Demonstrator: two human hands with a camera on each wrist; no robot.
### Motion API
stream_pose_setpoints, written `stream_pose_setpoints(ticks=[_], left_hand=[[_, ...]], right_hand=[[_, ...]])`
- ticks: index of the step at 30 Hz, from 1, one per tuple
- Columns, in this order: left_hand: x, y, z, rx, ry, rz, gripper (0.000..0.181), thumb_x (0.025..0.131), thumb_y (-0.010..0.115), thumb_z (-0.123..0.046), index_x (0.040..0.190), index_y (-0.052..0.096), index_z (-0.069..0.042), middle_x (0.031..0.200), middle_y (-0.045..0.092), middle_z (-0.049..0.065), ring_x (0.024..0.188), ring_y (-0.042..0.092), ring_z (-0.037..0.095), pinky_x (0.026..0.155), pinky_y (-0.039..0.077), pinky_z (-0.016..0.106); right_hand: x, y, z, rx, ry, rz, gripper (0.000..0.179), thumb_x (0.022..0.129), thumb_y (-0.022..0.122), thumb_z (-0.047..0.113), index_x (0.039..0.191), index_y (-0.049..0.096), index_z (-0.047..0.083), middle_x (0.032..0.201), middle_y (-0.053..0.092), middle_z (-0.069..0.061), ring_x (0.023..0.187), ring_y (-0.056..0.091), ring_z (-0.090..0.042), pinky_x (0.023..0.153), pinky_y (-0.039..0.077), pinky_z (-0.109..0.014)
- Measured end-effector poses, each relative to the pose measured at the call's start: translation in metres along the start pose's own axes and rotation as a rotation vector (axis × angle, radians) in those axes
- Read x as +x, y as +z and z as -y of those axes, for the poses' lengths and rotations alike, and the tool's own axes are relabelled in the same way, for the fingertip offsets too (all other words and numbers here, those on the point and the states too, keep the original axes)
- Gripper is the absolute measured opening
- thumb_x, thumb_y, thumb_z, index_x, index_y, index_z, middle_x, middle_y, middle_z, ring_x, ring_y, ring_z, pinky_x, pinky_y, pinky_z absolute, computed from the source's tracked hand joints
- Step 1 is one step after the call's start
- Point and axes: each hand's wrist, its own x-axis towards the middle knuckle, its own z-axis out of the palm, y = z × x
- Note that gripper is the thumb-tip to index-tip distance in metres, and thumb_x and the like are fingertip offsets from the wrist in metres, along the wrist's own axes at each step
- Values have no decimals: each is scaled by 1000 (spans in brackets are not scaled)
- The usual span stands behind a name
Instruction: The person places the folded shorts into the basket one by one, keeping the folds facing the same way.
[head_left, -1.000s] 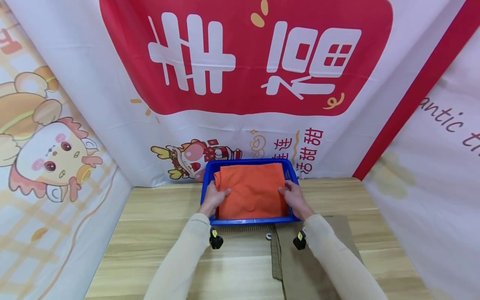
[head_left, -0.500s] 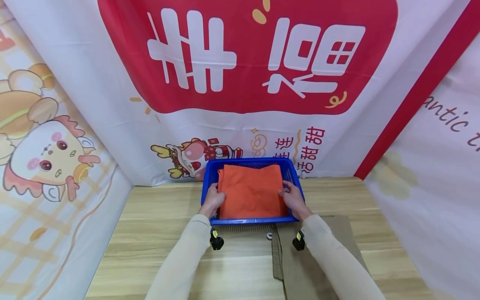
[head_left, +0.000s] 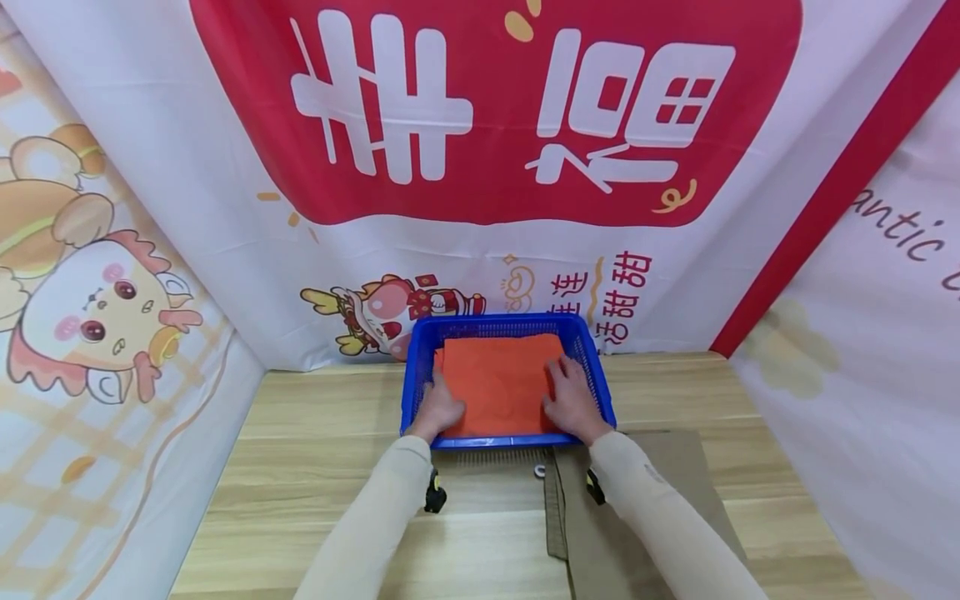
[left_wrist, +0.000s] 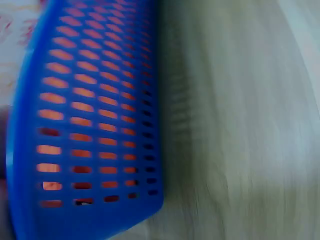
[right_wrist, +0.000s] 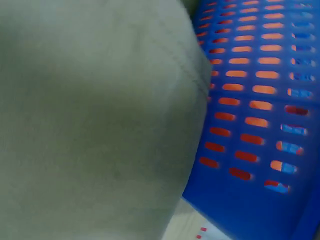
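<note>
A folded orange cloth [head_left: 498, 379] lies in a blue plastic basket [head_left: 480, 442] with slotted walls. My left hand [head_left: 438, 407] is inside the basket at the cloth's left edge, its thumb resting on top. My right hand [head_left: 573, 398] rests on the cloth's right part with fingers spread loosely. Through the slots of the basket wall [left_wrist: 95, 222] in the left wrist view, orange shows. The right wrist view has the same orange behind the basket wall [right_wrist: 240, 200]. Neither wrist view shows the fingers clearly.
A brown folded fabric [head_left: 630, 533] lies on the wooden table [head_left: 315, 467], right of the basket's front. Its surface [right_wrist: 95, 120] fills much of the right wrist view. A small white ring [head_left: 539, 472] sits near it. A printed curtain [head_left: 480, 200] hangs directly behind the basket.
The orange cloth has settled lower in the basket, its back edge nearer me. My right hand has shifted from the cloth's right edge onto its top. The left hand has moved slightly inward.
</note>
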Motion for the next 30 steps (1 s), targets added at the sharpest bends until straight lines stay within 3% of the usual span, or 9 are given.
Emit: stream_pose_setpoints(ticks=[4,6,9,14,21,30], left_hand=[[0,7,-1,302,160,-13,80,96,67,-22,161,23,-11,161,14,31,142,29,50,113,32,63],[0,9,0,429,226,4,73,99,65,-29,161,29,-14,165,9,26,149,16,49,116,24,64],[2,11,5,557,245,77,68,103,56,-39,161,29,-17,168,7,20,153,4,45,120,11,62],[7,15,11,610,186,199,66,106,44,-46,163,24,-17,169,4,16,153,-1,41,122,-2,57],[2,13,3,627,165,220,64,107,41,-45,162,28,-14,168,11,18,153,7,41,123,-1,56],[-6,9,-2,630,127,271,64,108,36,-45,162,24,-12,168,9,19,153,8,43,122,-4,54]], right_hand=[[-2,2,4,-149,-73,138,74,99,64,33,158,32,2,165,15,-25,152,4,-46,117,9,-68],[-2,3,4,-167,-70,213,77,101,59,43,160,28,4,166,9,-25,152,-1,-45,117,4,-69],[-1,4,2,-171,-56,295,82,102,52,52,161,22,4,166,3,-26,152,-4,-45,118,-3,-66],[1,8,-4,-198,-41,373,84,103,45,56,161,18,3,165,0,-28,152,-7,-46,119,-7,-62],[5,11,-8,-210,-24,454,85,102,41,59,162,15,4,166,-3,-28,152,-10,-44,118,-13,-60],[12,22,-22,-158,-38,468,99,94,41,75,161,20,5,165,4,-30,151,-7,-46,115,-18,-63]])
